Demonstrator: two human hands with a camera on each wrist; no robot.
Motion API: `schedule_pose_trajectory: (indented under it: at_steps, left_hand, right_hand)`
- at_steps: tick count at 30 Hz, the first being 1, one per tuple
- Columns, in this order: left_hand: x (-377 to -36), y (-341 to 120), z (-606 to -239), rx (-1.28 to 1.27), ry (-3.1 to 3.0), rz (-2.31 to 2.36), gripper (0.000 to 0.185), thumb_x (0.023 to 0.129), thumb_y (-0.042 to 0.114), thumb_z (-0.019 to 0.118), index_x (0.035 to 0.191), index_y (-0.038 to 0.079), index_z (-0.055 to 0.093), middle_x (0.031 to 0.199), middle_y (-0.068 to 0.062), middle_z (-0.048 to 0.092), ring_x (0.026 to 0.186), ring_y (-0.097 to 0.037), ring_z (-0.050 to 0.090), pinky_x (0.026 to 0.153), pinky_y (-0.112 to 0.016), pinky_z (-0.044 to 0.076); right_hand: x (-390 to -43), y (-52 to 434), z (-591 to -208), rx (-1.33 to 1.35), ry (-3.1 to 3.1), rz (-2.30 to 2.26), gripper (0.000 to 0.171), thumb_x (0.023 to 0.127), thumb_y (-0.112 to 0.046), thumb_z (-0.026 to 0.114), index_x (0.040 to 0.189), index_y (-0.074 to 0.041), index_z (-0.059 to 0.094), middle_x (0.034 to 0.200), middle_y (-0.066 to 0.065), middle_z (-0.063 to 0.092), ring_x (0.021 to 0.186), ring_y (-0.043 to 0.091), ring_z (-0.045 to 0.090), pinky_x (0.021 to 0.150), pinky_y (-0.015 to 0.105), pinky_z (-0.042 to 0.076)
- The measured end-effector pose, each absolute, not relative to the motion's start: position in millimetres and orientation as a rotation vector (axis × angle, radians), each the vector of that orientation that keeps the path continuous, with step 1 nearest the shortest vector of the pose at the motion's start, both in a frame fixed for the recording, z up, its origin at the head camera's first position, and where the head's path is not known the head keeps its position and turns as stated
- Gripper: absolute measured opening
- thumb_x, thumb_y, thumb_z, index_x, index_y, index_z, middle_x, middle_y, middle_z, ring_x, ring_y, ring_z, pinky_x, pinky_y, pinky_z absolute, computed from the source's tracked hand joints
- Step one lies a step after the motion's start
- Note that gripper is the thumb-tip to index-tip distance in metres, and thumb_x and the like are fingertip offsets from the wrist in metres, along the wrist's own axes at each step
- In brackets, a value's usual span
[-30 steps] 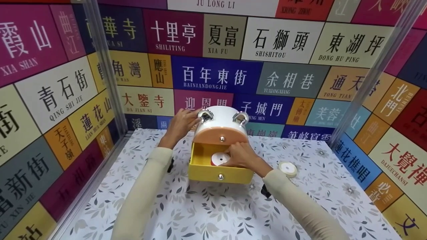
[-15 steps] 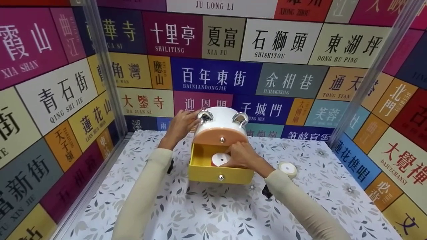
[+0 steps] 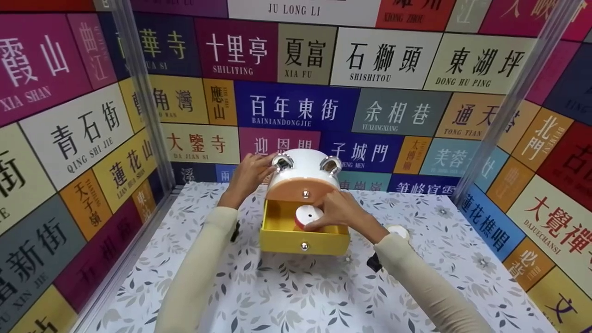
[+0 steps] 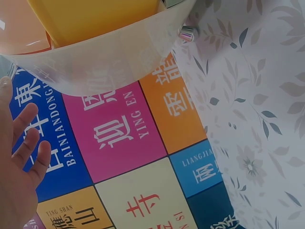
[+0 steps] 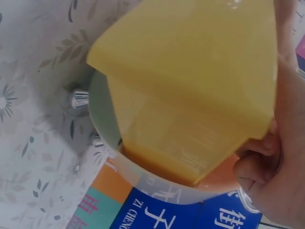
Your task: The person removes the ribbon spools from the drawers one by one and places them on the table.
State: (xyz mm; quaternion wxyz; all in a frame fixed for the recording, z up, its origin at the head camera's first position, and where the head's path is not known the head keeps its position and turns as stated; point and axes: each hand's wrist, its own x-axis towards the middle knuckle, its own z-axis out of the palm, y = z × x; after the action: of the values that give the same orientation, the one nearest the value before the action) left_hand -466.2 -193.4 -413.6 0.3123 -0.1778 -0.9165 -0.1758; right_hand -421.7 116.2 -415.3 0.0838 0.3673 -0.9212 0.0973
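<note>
A small cabinet (image 3: 303,164) with a white rounded top and silver ring ears (image 3: 331,165) stands on the table. Its yellow drawer (image 3: 282,242) is pulled out beneath an orange drawer front (image 3: 289,189). Over the open drawer, my right hand (image 3: 341,210) pinches a white-faced spool with a red edge (image 3: 305,213), which tilts slightly. My left hand (image 3: 249,175) touches the cabinet's upper left side by the ear, fingers loosely extended. In the left wrist view those fingers (image 4: 29,138) lie beside the cabinet wall. The drawer hides the spool in the right wrist view.
Another white spool (image 3: 400,231) lies on the table to the right, partly behind the right sleeve (image 3: 407,261). Sign-patterned walls (image 3: 296,106) rise behind and on both sides of the leaf-patterned tabletop (image 3: 296,296). Silver feet (image 5: 81,99) show on the cabinet's underside.
My right hand has shifted up a little with the spool, which tilts and shows more of its red edge. The left hand stays at the cabinet's ear.
</note>
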Motion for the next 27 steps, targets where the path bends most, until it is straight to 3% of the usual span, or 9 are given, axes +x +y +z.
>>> schedule_pose_trajectory:
  at_steps: [12, 17, 22, 27]
  left_hand:
    - [-464.4, -193.2, -413.1, -0.457, -2.442, -0.480, 0.048, 0.104, 0.045, 0.059, 0.152, 0.036, 0.055, 0.127, -0.006, 0.070, 0.107, -0.028, 0.059, 0.088, -0.043, 0.055]
    - [-464.5, -193.9, -414.4, -0.472, -2.424, -0.507, 0.048, 0.104, 0.044, 0.061, 0.151, 0.035, 0.056, 0.126, -0.006, 0.070, 0.107, -0.028, 0.059, 0.087, -0.043, 0.055]
    - [-464.3, -193.7, -414.1, -0.478, -2.419, -0.546, 0.048, 0.103, 0.042, 0.062, 0.151, 0.034, 0.057, 0.129, -0.007, 0.070, 0.110, -0.029, 0.058, 0.090, -0.044, 0.055]
    - [-463.8, -193.0, -414.0, -0.461, -2.427, -0.539, 0.048, 0.103, 0.043, 0.061, 0.151, 0.036, 0.056, 0.130, -0.006, 0.070, 0.109, -0.028, 0.059, 0.090, -0.043, 0.055]
  right_hand:
    - [-413.1, 132.2, -393.0, 1.093, -2.735, 0.369, 0.065, 0.065, -0.076, 0.084, 0.065, -0.019, 0.054, 0.056, -0.009, 0.029, 0.054, 0.012, 0.028, 0.055, 0.032, 0.023]
    - [-409.9, 144.4, -383.0, 1.080, -2.702, 0.397, 0.056, 0.064, -0.075, 0.086, 0.092, -0.028, 0.079, 0.057, -0.009, 0.030, 0.055, 0.012, 0.031, 0.055, 0.031, 0.024]
    - [-409.1, 164.7, -373.0, 1.004, -2.715, 0.422, 0.078, 0.062, -0.075, 0.087, 0.122, -0.025, 0.080, 0.059, -0.007, 0.032, 0.056, 0.013, 0.033, 0.053, 0.030, 0.023]
    - [-409.7, 190.8, -366.5, 0.924, -2.745, 0.440, 0.085, 0.062, -0.078, 0.085, 0.130, -0.027, 0.075, 0.058, -0.006, 0.038, 0.054, 0.013, 0.038, 0.051, 0.029, 0.027]
